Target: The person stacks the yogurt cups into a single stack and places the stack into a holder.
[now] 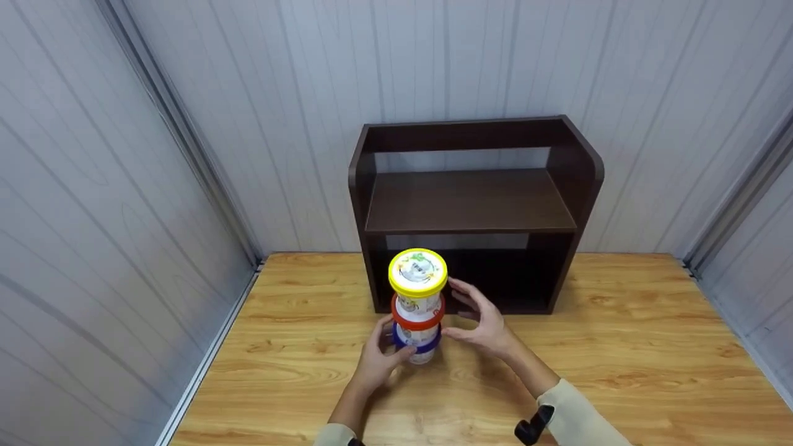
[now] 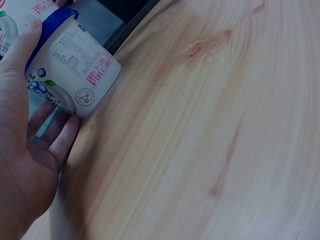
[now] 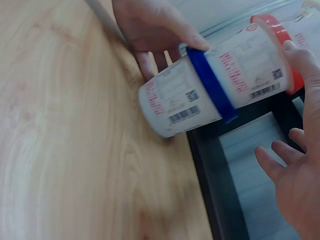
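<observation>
Three white lidded tubs form an upright stack. The yellow-lidded tub [image 1: 418,272] is on top, the red-lidded tub [image 1: 419,313] in the middle and the blue-lidded tub [image 1: 416,337] lowest. Blueberries are printed on the lowest tub [image 2: 75,70]. My left hand [image 1: 378,359] holds this tub, thumb on the blue lid and fingers round the far side. On the right side of the stack is my right hand [image 1: 486,322], its thumb at the red lid [image 3: 280,37] and other fingers [image 3: 270,162] spread loosely away. Whether the stack touches the table cannot be told.
A dark brown two-level shelf [image 1: 474,201] stands behind the stack, against the panelled wall [image 1: 310,124]. The wooden table [image 1: 291,347] extends to both sides. Metal rails [image 1: 210,353] edge the side walls.
</observation>
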Tool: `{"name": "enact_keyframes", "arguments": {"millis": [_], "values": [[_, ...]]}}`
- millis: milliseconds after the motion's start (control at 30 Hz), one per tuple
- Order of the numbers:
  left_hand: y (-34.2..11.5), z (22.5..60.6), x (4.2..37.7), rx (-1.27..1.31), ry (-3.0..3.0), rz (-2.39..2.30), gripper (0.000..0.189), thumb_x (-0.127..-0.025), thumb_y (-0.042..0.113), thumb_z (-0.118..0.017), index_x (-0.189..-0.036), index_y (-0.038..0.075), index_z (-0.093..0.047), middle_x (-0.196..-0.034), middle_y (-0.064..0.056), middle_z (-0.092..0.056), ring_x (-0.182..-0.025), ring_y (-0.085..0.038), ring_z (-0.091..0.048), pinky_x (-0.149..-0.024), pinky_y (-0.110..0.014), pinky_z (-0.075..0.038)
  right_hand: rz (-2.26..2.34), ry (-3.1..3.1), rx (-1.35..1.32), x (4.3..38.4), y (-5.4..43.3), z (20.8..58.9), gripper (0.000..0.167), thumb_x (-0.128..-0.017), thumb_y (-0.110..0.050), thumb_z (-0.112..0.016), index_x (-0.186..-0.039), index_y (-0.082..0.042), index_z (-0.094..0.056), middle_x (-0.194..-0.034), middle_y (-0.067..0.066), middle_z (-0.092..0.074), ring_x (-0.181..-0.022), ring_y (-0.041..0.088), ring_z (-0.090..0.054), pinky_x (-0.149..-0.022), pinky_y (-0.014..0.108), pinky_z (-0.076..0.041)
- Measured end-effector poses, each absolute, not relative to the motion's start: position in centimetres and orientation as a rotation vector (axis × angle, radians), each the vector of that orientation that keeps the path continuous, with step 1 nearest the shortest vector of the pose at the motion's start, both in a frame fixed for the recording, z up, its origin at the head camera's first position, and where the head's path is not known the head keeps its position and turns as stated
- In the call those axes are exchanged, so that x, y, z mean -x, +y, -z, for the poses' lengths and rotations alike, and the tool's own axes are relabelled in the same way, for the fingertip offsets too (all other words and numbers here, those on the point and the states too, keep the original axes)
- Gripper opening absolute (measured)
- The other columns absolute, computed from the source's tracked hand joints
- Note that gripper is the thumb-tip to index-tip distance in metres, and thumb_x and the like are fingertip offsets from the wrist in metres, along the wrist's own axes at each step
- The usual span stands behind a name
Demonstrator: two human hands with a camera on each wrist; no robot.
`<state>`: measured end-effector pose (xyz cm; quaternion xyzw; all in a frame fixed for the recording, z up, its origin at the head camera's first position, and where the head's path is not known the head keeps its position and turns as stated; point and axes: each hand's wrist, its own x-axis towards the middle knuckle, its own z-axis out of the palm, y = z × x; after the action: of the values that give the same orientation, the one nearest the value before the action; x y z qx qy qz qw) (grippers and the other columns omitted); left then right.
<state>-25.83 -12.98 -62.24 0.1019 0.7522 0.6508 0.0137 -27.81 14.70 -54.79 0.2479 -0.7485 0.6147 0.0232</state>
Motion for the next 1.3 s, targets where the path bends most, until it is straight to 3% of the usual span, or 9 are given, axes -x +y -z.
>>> {"name": "enact_keyframes", "arguments": {"millis": [200, 400, 567, 667, 800, 1033, 1167, 1300], "values": [[-12.9, 62.1, 25.7, -0.311, 2.373, -2.008, 0.078, -0.100, 0.020, -0.088, -0.164, 0.004, -0.046, -0.154, -0.024, -0.063, -0.140, -0.034, -0.063, -0.120, -0.043, -0.053, -1.982, -2.331, -0.810, 27.7, 14.9, 56.5, 0.094, -0.093, -0.009, -0.093, -0.170, 0.003, -0.039, -0.177, 0.034, -0.038, -0.158, 0.063, -0.044, -0.119, 0.081, -0.047], [-12.9, 62.3, 25.7, -0.339, 2.388, -2.004, 0.078, -0.100, 0.026, -0.089, -0.163, 0.006, -0.047, -0.153, -0.026, -0.064, -0.138, -0.034, -0.065, -0.118, -0.045, -0.057, -2.012, -2.342, -0.853, 27.7, 14.8, 57.9, 0.092, -0.095, -0.009, -0.090, -0.170, 0.003, -0.038, -0.174, 0.036, -0.042, -0.158, 0.063, -0.045, -0.119, 0.082, -0.046], [-13.4, 63.9, 26.3, -0.465, 2.418, -2.056, 0.078, -0.098, 0.032, -0.090, -0.160, 0.008, -0.051, -0.147, -0.023, -0.068, -0.131, -0.028, -0.069, -0.111, -0.041, -0.061, -2.016, -2.363, -0.860, 27.7, 14.5, 58.8, 0.087, -0.097, -0.007, -0.088, -0.167, 0.008, -0.039, -0.170, 0.040, -0.044, -0.155, 0.065, -0.046, -0.119, 0.078, -0.050], [-13.6, 65.5, 27.2, -0.497, 2.408, -2.095, 0.077, -0.095, 0.035, -0.093, -0.158, 0.014, -0.054, -0.145, -0.016, -0.070, -0.128, -0.020, -0.069, -0.109, -0.033, -0.060, -2.048, -2.365, -0.844, 27.6, 14.4, 59.2, 0.086, -0.097, -0.006, -0.088, -0.166, 0.010, -0.039, -0.167, 0.043, -0.046, -0.153, 0.066, -0.048, -0.120, 0.075, -0.051], [-13.8, 66.8, 28.0, -0.537, 2.388, -2.105, 0.077, -0.097, 0.035, -0.091, -0.160, 0.014, -0.052, -0.145, -0.017, -0.070, -0.129, -0.021, -0.068, -0.109, -0.035, -0.061, -2.100, -2.355, -0.821, 27.5, 14.1, 59.6, 0.085, -0.098, -0.004, -0.086, -0.165, 0.013, -0.038, -0.163, 0.045, -0.048, -0.151, 0.067, -0.050, -0.121, 0.074, -0.050], [-13.9, 67.3, 28.3, -0.387, 2.338, -2.102, 0.078, -0.091, 0.036, -0.097, -0.157, 0.026, -0.057, -0.146, -0.006, -0.070, -0.130, -0.017, -0.068, -0.113, -0.030, -0.058, -2.087, -2.368, -0.800, 27.6, 13.6, 60.3, 0.079, -0.101, -0.006, -0.083, -0.163, 0.014, -0.039, -0.157, 0.046, -0.053, -0.146, 0.066, -0.056, -0.120, 0.068, -0.054], [-13.8, 66.1, 27.6, -0.502, 2.392, -2.088, 0.078, -0.096, 0.034, -0.092, -0.160, 0.014, -0.053, -0.148, -0.019, -0.068, -0.130, -0.024, -0.069, -0.112, -0.038, -0.060, -2.087, -2.382, -0.771, 27.4, 13.2, 60.5, 0.075, -0.101, -0.007, -0.083, -0.161, 0.014, -0.043, -0.156, 0.044, -0.056, -0.144, 0.061, -0.061, -0.119, 0.061, -0.058], [-13.8, 65.4, 27.1, -0.530, 2.397, -2.075, 0.078, -0.098, 0.036, -0.090, -0.161, 0.013, -0.050, -0.150, -0.023, -0.067, -0.132, -0.026, -0.069, -0.113, -0.040, -0.060, -2.089, -2.388, -0.726, 27.3, 12.8, 60.6, 0.071, -0.101, -0.007, -0.083, -0.159, 0.012, -0.047, -0.153, 0.042, -0.059, -0.142, 0.056, -0.064, -0.119, 0.055, -0.060]]}}
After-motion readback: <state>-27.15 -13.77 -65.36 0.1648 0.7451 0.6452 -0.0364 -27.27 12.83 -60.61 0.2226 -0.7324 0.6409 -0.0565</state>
